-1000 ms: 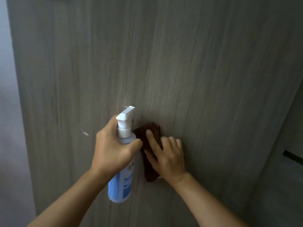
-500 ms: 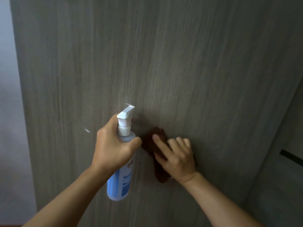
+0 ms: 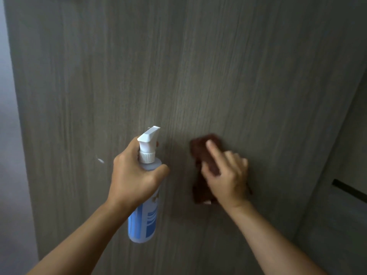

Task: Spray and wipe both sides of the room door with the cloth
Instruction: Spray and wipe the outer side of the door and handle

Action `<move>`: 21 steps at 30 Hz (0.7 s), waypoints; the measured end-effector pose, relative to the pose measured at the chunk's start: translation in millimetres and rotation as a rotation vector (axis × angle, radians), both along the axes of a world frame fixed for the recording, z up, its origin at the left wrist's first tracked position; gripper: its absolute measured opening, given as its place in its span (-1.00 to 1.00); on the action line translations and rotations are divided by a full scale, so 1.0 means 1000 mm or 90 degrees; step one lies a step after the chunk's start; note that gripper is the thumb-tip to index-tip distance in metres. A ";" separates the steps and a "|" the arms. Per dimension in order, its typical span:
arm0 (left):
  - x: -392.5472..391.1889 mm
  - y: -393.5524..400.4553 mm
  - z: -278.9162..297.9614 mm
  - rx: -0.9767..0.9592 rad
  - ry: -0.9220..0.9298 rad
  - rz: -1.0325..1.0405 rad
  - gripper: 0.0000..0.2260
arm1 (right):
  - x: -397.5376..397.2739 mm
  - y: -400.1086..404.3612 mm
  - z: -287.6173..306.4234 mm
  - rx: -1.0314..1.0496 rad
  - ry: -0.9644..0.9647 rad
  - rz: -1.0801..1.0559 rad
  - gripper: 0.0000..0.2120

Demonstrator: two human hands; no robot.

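Cloth [image 3: 204, 155] slid rightward under flat-pressing right hand [image 3: 228, 175]; left hand [image 3: 135, 175] grips spray bottle [image 3: 146, 205] beside it.

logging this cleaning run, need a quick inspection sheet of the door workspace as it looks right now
surface: grey-brown wood-grain door, upright, with a small white mark left of the bottle
job's things: clear plastic spray bottle with white nozzle and blue label, held off the door; dark brown cloth, flat against the door
clutter: nothing seen
grippers: left hand grips the bottle's neck; right hand presses the cloth to the door, fingers straight
cables: nothing seen
surroundings: pale wall on the left; grey panel with a black slot on the right
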State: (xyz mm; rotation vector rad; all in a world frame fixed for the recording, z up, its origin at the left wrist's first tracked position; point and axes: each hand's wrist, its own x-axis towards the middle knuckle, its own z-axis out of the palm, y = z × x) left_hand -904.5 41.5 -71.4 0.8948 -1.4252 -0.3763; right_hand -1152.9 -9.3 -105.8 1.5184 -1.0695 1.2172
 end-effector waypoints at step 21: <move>-0.067 0.018 -0.019 0.004 -0.094 -0.122 -0.71 | -0.071 0.049 0.029 -0.049 -0.247 0.088 -0.51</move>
